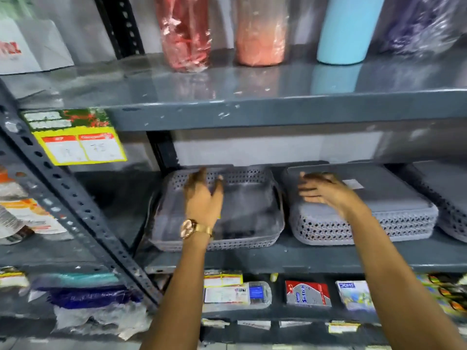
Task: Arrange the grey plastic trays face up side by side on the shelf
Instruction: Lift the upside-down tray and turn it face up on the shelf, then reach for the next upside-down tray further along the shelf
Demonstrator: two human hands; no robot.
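Note:
Three stacks of grey perforated plastic trays sit on the middle shelf (278,258). The left stack (250,205) lies face up, its hollow showing. My left hand (203,198), with a gold watch on the wrist, reaches into it with fingers spread and touches its inside near the back left wall. The middle stack (384,210) lies upside down, flat bottom up, with a small white label on it. My right hand (323,192) hovers flat over its left part, fingers apart. A third stack (452,195) is cut off at the right edge and looks upside down too.
The shelf above holds wrapped bottles in red (185,34), orange (260,31), light blue (346,29) and purple (419,24). A slanted slotted steel brace (75,210) crosses the left side, with a yellow price tag (80,147) by it. Small boxed goods (307,294) fill the shelf below.

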